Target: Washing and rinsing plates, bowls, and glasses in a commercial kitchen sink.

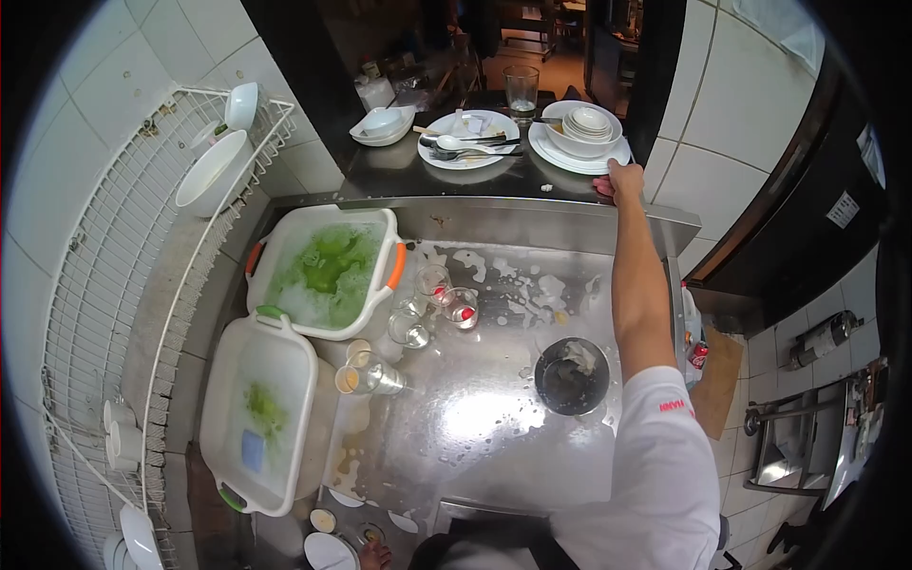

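My right hand (623, 180) is stretched far out to the ledge and closed on the near right rim of a stack of white plates (571, 163). Several white bowls (589, 122) sit nested on that stack. Only part of my left hand (375, 555) shows at the lower edge, beside a small glass (370, 534) and a white bowl (330, 551); its grip is not clear. On the ledge, left of the stack, a white plate (446, 160) carries spoons, forks and food scraps. A drinking glass (521, 92) stands behind, and a white dish (380, 126) lies farther left.
Two white tubs hold soapy water: one with orange handles (391, 237), one with green handles (309, 380) and a blue sponge (253, 450). Several glasses (408, 328) stand on the wet steel counter (475, 366). A dark round pan (571, 377) sits right, a wire rack (104, 247) left.
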`<state>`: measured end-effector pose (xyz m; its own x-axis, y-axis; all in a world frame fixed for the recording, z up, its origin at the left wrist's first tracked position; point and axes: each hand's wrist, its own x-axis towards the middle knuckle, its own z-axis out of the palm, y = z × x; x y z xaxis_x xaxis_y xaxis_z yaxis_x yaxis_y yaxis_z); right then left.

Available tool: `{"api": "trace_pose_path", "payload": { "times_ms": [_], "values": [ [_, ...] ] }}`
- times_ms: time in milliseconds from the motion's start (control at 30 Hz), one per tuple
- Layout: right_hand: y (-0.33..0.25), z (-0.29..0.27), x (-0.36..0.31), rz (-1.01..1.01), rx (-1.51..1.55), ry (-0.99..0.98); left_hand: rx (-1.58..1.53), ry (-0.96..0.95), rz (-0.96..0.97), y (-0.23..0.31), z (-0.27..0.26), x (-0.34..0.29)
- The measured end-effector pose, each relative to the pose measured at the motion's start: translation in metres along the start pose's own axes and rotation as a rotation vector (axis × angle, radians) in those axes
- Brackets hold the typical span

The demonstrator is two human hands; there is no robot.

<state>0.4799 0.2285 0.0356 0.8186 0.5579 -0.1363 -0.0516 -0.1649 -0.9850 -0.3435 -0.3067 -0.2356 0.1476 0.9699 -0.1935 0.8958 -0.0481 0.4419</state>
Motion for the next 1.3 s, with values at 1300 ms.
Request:
{"api": "trace_pose_path", "payload": {
  "times_ms": [1300],
  "values": [
    [0.11, -0.071, -0.195, -0.044, 0.739, -0.274, -1.058, -0.066, -1.01, 0.039, 0.0, 0.012]
  ]
}}
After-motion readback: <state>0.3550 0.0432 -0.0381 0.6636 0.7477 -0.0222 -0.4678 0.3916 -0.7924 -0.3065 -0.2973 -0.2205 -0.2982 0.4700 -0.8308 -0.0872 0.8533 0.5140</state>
